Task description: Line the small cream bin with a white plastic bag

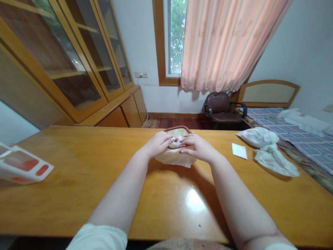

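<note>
Shelves [66, 74] show dimly through the glass of a wooden cabinet [130, 111], cut off by the top and left edges, with reflections muddling whatever lies deeper inside. Below, a white and orange-red object [27, 165] is cropped at the left, so its full shape is unclear. It is on the glossy desk [91, 159], well apart from the hands.

The left hand [160, 143] lies over the near-left part of a brown-rimmed container [182, 127], its fingers bent inward above the opening. The container sits on the desk near its far edge, a pale, crumpled liner [177, 158] spilling over its near side (plastic or thin paper, hard to say). Part of the rim and much of the inside are covered. The right hand [199, 147] reaches over from the right, thumb set apart from its fingers. The fingertips of both hands come close together; whether they touch or pinch the liner, I cannot tell.

Beyond, a pink curtain [223, 41] hides much of the window [177, 38], and the desk cuts off the base of a chair [220, 104]. Farther right lie a white square [239, 151], crumpled translucent bags [262, 139] with unreadable contents, and a checked bed [307, 139], cropped at the edge.
</note>
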The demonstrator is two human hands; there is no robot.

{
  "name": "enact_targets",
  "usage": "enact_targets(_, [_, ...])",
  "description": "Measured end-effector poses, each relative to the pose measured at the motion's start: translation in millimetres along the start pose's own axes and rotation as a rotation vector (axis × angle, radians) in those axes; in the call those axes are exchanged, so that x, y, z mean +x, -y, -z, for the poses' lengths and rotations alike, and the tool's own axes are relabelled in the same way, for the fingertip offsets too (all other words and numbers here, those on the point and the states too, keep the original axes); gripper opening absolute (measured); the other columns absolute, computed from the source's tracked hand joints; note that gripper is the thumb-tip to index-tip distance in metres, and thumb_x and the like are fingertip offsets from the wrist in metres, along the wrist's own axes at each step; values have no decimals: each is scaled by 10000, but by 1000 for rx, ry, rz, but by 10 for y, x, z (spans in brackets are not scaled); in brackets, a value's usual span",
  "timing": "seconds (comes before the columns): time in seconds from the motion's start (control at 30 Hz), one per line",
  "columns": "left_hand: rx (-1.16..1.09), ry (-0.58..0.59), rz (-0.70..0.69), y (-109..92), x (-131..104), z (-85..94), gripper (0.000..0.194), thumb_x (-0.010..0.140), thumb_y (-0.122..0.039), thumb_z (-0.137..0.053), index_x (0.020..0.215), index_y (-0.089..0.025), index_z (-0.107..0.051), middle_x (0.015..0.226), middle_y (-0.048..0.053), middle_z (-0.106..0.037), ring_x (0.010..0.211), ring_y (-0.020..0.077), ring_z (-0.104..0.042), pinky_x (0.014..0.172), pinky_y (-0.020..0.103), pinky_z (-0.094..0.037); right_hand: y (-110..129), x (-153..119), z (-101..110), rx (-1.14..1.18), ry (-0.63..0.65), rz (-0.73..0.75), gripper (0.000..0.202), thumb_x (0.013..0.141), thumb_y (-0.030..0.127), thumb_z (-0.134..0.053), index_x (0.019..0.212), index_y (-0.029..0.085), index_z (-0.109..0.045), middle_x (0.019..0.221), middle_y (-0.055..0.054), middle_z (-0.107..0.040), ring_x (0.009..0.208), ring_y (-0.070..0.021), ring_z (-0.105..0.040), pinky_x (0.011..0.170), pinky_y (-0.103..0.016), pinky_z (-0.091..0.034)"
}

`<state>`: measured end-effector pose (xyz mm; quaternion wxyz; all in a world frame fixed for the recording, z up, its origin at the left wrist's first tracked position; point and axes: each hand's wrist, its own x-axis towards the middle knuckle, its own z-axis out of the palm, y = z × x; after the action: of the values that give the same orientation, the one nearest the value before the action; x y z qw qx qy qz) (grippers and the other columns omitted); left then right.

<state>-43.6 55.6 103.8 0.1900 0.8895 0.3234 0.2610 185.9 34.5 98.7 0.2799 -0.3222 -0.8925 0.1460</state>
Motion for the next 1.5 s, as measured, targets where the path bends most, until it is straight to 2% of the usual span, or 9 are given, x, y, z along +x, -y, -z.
enact_targets(0.5, [-89, -31, 56, 17, 4, -124, 373, 891, -266, -495, 1235, -332, -622, 1435, 13, -498, 1392, 224, -351, 1171, 443, -143, -2, 52, -154, -122, 8, -184, 314, 957, 313, -445, 961, 255, -753, 1105, -39, -718, 1190, -248, -540, 1058, -459, -334])
enact_targets(0.67, [-327, -274, 160, 78, -96, -233, 413, 866, -378, -567, 1271, -300, -581, 1519, 43, -375, 1461, 236, -179, 1184, 450, -82, 27, 2, -133, -86, -101, -195, 311, 933, 367, -489, 1133, 224, -680, 1275, -92, -626, 1287, -284, -457, 1094, -537, -268])
enact_targets(0.77, [-425, -706, 459, 199, -237, -363, 406, 897, -378, -528, 1275, -230, -540, 1518, 98, -357, 1450, 216, -205, 1182, 413, -117, 72, -179, -144, -8, -383, -222, 423, 889, 414, -545, 1256, 205, -572, 1375, -138, -523, 1301, -289, -432, 1088, -531, -283])
enact_targets(0.87, [-638, -1047, 938, 234, -408, -502, 293, 907, -350, -526, 1173, -231, -551, 1361, 85, -523, 1333, 195, -413, 1116, 367, -293, 110, -464, -350, 138, -759, -386, 291, 867, 457, -559, 989, 202, -627, 992, -103, -657, 951, -232, -596, 895, -417, -455])
enact_targets(0.93, [-978, -1020, 1163, 159, -504, -588, 210, 924, -370, -496, 1046, -223, -584, 1093, 54, -654, 1066, 179, -616, 929, 324, -471, 119, -636, -602, 388, -902, -603, 336, 838, 529, -575, 731, 211, -551, 692, -22, -584, 666, -167, -546, 659, -315, -473])
enact_targets(1.0, [-1333, -887, 1237, 25, -563, -664, 234, 929, -402, -478, 914, -205, -603, 841, 22, -670, 773, 154, -667, 734, 287, -529, 124, -736, -865, 789, -801, -816, 475, 775, 645, -585, 612, 215, -464, 510, 35, -460, 451, -109, -406, 463, -255, -385])
enact_targets(1.07, [-1583, -811, 1209, -123, -578, -728, 230, 925, -388, -497, 862, -197, -609, 736, 1, -659, 650, 132, -653, 653, 260, -533, 137, -753, -1051, 1127, -616, -974, 548, 688, 747, -591, 636, 213, -479, 489, 32, -479, 391, -100, -384, 385, -242, -329])
enact_targets(1.17, [-1765, -790, 1064, -288, -543, -802, 225, 951, -324, -463, 940, -178, -633, 828, 30, -715, 732, 144, -688, 690, 271, -558, 172, -688, -1125, 1435, -478, -894, 541, 635, 703, -678, 771, 191, -570, 598, -4, -584, 465, -120, -492, 403, -234, -357])
enact_targets(1.5, [-1844, -944, 849, -369, -542, -919, 281, 961, -262, -431, 1089, -165, -661, 930, 61, -750, 859, 173, -705, 820, 321, -572, 11, -646, -1101, 1559, -549, -853, 378, 605, 394, -824, 776, 174, -569, 576, 65, -512, 451, -60, -398, 419, -194, -276])
